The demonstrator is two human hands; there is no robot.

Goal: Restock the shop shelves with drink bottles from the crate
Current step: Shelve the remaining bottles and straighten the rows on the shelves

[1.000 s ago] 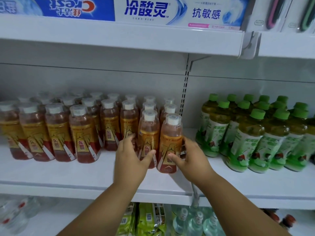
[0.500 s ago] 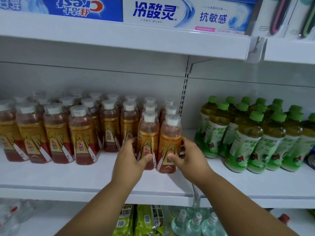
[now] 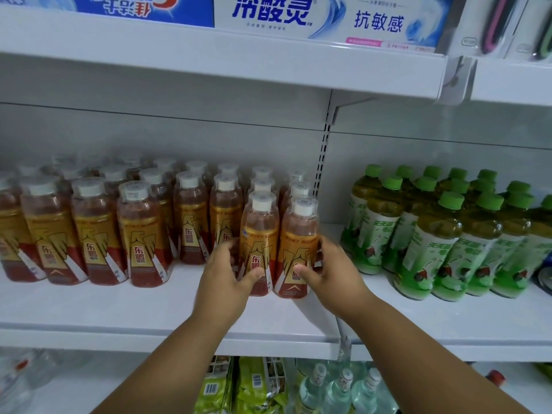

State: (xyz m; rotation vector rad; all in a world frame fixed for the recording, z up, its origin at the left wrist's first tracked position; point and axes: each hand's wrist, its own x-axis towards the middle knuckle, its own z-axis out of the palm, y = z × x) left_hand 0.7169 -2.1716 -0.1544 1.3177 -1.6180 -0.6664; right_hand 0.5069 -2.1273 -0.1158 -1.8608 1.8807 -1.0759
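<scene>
Amber plastic, full of liquid and capped in white: the two front bottles stand upright on the middle shelf (image 3: 167, 312), at the right end of the amber block, side by side and about touching. The left front bottle (image 3: 259, 243) and the right front bottle (image 3: 298, 249) are probably moderately heavy for their size, stiff in the wall but with a slick printed sleeve, and tall enough to tip if pushed high up. The label band at mid-body looks the best place to take hold; the narrow neck under the cap would do for lifting one alone.

Each hand is low on a bottle. The left hand (image 3: 224, 282) wraps the left front bottle, thumb across the label front and fingers (image 3: 222, 249) curled round its left flank. The right hand (image 3: 331, 273) mirrors it on the right front bottle, thumb on the label and fingers round the right side. Both forearms reach up and forward from below, wrists roughly level.

Green-capped bottles (image 3: 442, 234) stand well apart to the right, past the shelf upright. Toothpaste boxes (image 3: 298, 16) sit on the shelf above. No crate is in view.
</scene>
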